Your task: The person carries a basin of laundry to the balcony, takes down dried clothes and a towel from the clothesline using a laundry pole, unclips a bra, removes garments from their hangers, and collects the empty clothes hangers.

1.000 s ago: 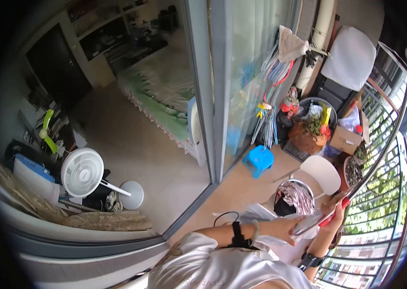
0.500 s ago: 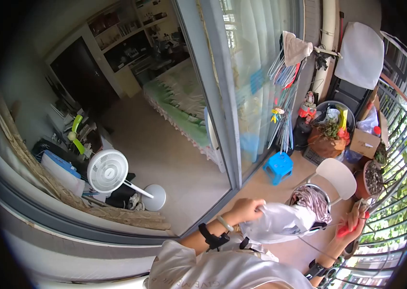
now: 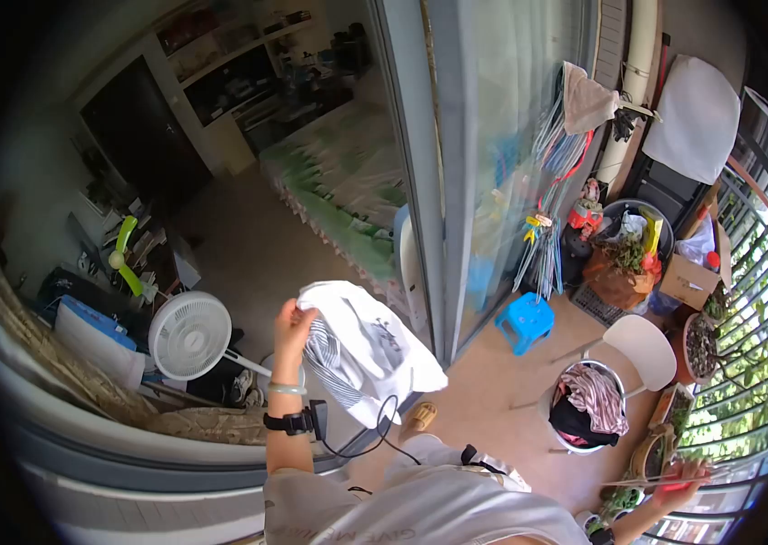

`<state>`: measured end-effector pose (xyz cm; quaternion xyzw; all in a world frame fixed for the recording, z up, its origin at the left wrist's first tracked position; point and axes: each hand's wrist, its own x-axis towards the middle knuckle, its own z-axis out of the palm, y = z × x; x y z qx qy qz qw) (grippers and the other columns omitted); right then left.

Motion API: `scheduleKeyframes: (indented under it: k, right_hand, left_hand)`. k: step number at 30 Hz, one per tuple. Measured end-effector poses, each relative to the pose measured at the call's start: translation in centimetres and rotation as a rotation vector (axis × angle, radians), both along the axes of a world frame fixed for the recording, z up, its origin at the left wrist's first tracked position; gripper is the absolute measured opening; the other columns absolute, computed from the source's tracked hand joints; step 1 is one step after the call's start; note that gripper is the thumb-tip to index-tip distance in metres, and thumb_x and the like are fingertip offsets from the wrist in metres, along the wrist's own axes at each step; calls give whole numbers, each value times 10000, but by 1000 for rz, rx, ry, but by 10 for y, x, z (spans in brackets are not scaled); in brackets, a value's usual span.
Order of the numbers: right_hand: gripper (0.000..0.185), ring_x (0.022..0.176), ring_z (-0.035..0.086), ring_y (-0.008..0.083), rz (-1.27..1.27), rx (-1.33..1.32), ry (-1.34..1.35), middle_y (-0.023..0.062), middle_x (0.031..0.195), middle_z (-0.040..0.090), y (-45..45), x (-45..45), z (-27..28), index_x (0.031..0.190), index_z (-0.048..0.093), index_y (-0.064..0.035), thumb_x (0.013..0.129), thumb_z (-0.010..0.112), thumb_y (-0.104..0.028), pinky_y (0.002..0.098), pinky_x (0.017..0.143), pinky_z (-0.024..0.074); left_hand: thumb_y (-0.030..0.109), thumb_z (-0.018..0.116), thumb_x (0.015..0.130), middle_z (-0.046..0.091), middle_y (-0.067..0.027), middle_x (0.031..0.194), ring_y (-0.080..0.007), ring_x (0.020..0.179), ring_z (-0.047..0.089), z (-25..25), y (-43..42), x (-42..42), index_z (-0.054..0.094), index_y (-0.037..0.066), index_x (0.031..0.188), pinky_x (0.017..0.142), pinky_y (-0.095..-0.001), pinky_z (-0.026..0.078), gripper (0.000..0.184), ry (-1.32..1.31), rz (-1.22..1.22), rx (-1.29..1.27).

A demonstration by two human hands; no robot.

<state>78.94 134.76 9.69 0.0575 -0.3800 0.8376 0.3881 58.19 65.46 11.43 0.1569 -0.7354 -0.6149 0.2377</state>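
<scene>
My left hand (image 3: 291, 334) is raised in front of the doorway, its fingers closed on the edge of a white garment (image 3: 375, 341) with striped lining and a small dark print. The cloth hangs out to the right of it. At the lower right, by the railing, my right hand (image 3: 682, 481) grips a red handle (image 3: 672, 474), from which a thin rod seems to run, blurred. Between the hands, a round basin (image 3: 618, 386) of pink striped and black clothes (image 3: 591, 400) rests at a white chair (image 3: 640, 352).
A blue stool (image 3: 525, 322) stands by the glass door. Hangers (image 3: 543, 259) hang behind it. Potted plants (image 3: 700, 348) and a cardboard box (image 3: 691, 277) line the railing (image 3: 752, 313). Inside the room are a white fan (image 3: 190, 335) and a bed (image 3: 339, 177).
My left hand has swung left and up with the white garment, away from the basin. My right hand, with the red handle, has moved down and slightly right.
</scene>
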Motion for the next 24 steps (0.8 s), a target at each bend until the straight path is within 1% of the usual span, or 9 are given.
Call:
scheduleKeyframes:
  k: [1, 4, 9, 13, 15, 16, 18, 21, 24]
  right_hand:
    - [182, 504, 260, 42, -186, -93, -86, -36, 632, 365, -10, 0, 3, 992, 482, -32, 891, 435, -177, 190, 495, 266]
    - [115, 491, 252, 46, -290, -104, -131, -33, 596, 314, -37, -8, 18, 885, 476, -50, 896, 427, -152, 202, 480, 252]
    - [202, 471, 245, 51, -437, -61, -129, -29, 578, 270, -119, -34, 50, 708, 360, -92, 905, 400, -110, 212, 447, 230]
    - [149, 468, 243, 42, -521, -66, -113, -35, 580, 269, -159, -23, 46, 766, 395, -65, 902, 418, -122, 208, 440, 236]
    - [150, 467, 242, 41, -617, -99, -170, -35, 580, 271, -181, -18, 49, 763, 395, -69, 902, 418, -121, 205, 439, 235]
    - [151, 467, 240, 41, -681, -129, -227, -35, 581, 274, -192, -15, 51, 760, 395, -72, 902, 418, -120, 203, 438, 234]
    - [169, 469, 250, 40, -666, -110, -196, -34, 601, 301, -192, 2, 36, 741, 376, -85, 899, 424, -120, 196, 432, 230]
    - [186, 469, 261, 40, -717, -109, -207, -34, 620, 317, -214, -1, 41, 726, 354, -95, 894, 432, -117, 193, 431, 237]
    - [66, 477, 303, 46, -678, -79, -198, -20, 655, 353, -215, 8, 28, 940, 417, -65, 886, 428, -102, 194, 464, 270]
  left_hand:
    - [89, 619, 723, 560, 5, 705, -56, 635, 483, -1, -17, -21, 548, 18, 812, 560, -203, 370, 134, -1, -39, 58]
    - [99, 613, 725, 565, -8, 709, -62, 646, 492, -10, -55, -94, 546, 9, 816, 560, -213, 379, 145, 21, -107, 17]
    - [132, 617, 697, 545, -85, 678, -172, 626, 534, 3, -90, -242, 529, -15, 885, 590, -290, 413, 253, 9, -36, -519]
    - [113, 608, 686, 542, -102, 690, -218, 635, 529, 23, -101, -369, 535, 4, 938, 604, -318, 419, 283, 181, -79, -599]
    - [96, 605, 687, 585, -147, 829, -246, 765, 572, 15, -116, -453, 484, 20, 1093, 676, -316, 438, 430, 140, -210, -511]
    - [96, 605, 687, 585, -147, 829, -246, 765, 572, 29, -107, -468, 484, 20, 1093, 676, -316, 438, 430, 146, -239, -511]
    - [60, 590, 696, 562, -206, 1022, -276, 950, 558, 62, -91, -482, 344, 42, 1249, 790, -326, 431, 606, 212, -277, -731]
    - [24, 562, 716, 489, -239, 1150, -303, 1075, 493, 69, -78, -507, 219, 70, 1319, 874, -344, 397, 695, 252, -223, -545]
    - [2, 545, 726, 500, -207, 1134, -280, 1068, 490, 23, -78, -520, 292, 12, 1268, 882, -340, 390, 598, 195, -219, -347]
